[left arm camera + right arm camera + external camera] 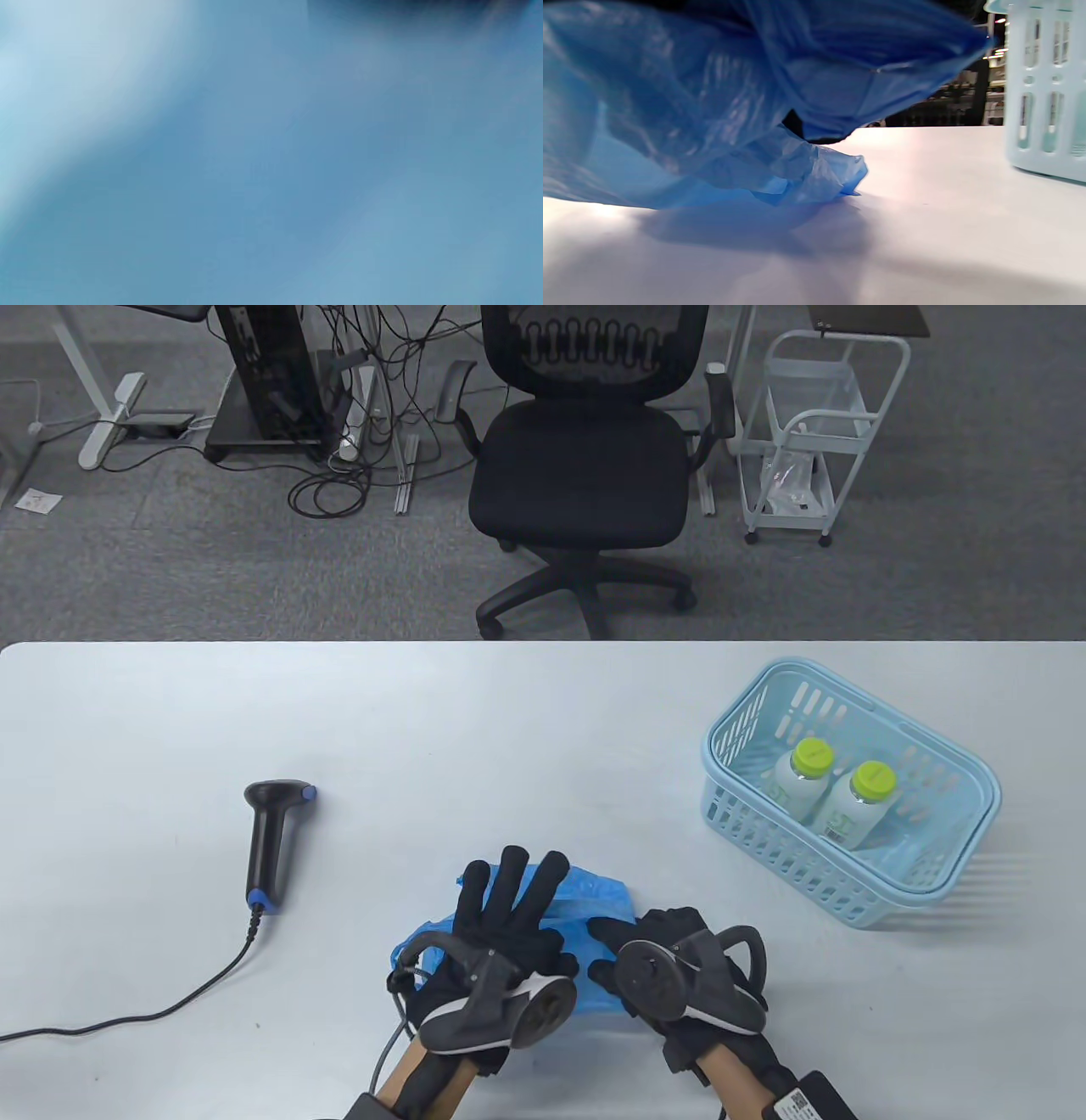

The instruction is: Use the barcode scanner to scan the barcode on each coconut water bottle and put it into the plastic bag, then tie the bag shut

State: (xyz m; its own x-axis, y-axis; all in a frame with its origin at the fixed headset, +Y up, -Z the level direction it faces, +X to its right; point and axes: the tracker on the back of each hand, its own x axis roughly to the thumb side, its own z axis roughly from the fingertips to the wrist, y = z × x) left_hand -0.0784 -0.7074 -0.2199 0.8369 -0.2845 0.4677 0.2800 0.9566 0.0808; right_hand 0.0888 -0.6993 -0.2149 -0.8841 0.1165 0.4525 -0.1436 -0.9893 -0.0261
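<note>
A blue plastic bag point(594, 899) lies crumpled on the white table near its front edge. My left hand point(507, 899) rests flat on the bag's left part with straight fingers. My right hand point(618, 957) grips the bag's right edge with curled fingers. In the right wrist view the bag point(734, 106) is lifted a little off the table. Blurred blue plastic of the bag point(271, 169) fills the left wrist view. Two coconut water bottles point(802, 780) point(859, 806) with green caps stand in the light blue basket point(848, 899). The black barcode scanner point(270, 840) lies to the left.
The scanner's cable point(170, 1010) runs off the left edge of the table. The basket point(1043, 93) stands to the right of the bag. Beyond the table's far edge stand an office chair point(585, 458) and a white trolley point(814, 432).
</note>
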